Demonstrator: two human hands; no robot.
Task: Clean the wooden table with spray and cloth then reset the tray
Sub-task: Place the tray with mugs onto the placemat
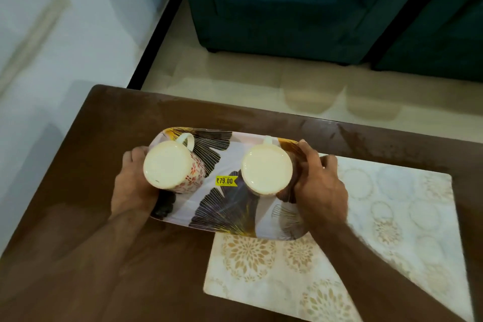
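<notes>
A patterned oblong tray (230,206) with a yellow price sticker is held over the brown wooden table (86,170). Two cream mugs stand upside down on it: a floral one (170,165) at the left end and a darker one (266,166) at the right end. My left hand (130,185) grips the tray's left end, partly hidden behind the floral mug. My right hand (318,185) grips the tray's right end, fingers curled over its rim. No spray bottle or cloth is in view.
A pale placemat (366,230) with gold circular motifs lies on the table's right half, its near left corner under the tray. Beyond the table's far edge is tiled floor (235,81) and a teal sofa (287,8). A white surface (52,34) lies at the left.
</notes>
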